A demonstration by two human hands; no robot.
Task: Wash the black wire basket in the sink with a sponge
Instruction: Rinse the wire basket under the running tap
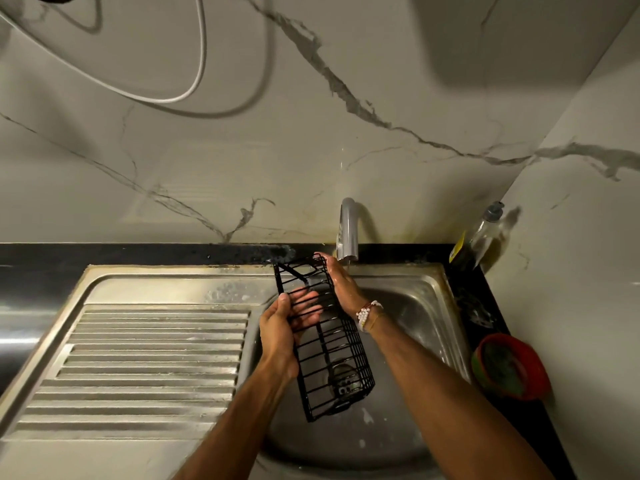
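The black wire basket (332,355) is a long narrow cage held lengthwise above the steel sink (429,327), its far end up near the tap (348,230). My left hand (282,327) grips its left side at the middle, fingers showing through the wires. My right hand (341,284) holds the far right edge just under the spout; a beaded bracelet sits on that wrist. A green sponge (504,368) lies in a red bowl on the right counter, away from both hands. The drain is visible through the basket's near end.
A ribbed steel draining board (145,362) spreads to the left of the basin. A dish soap bottle (479,237) stands in the back right corner on the black counter. The red bowl (533,368) sits close to the right wall. A white cable loops on the marble wall.
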